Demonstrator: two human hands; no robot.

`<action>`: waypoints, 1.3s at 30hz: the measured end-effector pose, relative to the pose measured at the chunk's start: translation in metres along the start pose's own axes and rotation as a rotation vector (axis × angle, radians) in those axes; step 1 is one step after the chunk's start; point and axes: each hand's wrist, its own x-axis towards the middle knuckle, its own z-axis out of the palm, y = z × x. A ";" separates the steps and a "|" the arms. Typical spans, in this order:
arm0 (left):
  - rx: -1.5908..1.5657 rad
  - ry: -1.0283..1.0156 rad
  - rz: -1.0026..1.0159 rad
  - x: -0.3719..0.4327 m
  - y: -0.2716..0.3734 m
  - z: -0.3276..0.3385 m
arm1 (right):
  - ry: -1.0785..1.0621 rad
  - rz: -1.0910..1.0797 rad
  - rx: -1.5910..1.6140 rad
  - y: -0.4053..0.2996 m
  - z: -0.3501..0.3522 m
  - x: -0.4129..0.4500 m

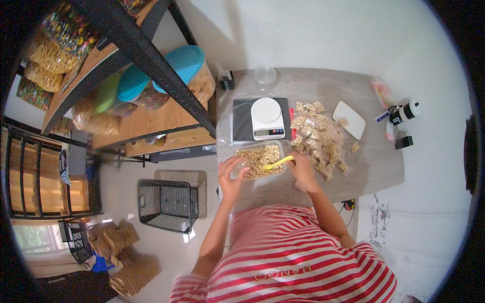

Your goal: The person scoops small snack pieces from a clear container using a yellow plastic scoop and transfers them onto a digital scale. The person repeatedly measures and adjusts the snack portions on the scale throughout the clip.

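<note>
A clear rectangular plastic tub point(280, 149) of small pale-brown snack pieces point(261, 154) stands near the front of the table. My right hand point(303, 172), beside the tub's right end, grips a yellow plastic spoon point(282, 162). The spoon's bowl rests among the pieces. At the tub's left end, my left hand point(231, 178) curls around a small clear plastic item point(241, 163); its exact shape is blurred. Behind the tub, a white digital kitchen scale point(267, 118) sits on a dark flat board point(242, 119).
Right of the scale lies a clear bag of clustered snack pieces point(316, 136), some loose around it. Beyond are a white plastic lid point(349, 119), a round clear container point(265, 75) and a black-and-white bottle point(404, 113). A black-framed shelf point(163, 64) rises at left, above a black basket point(168, 204).
</note>
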 end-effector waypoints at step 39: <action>-0.025 -0.048 -0.013 -0.011 -0.017 0.018 | 0.225 0.362 1.031 0.003 -0.001 0.008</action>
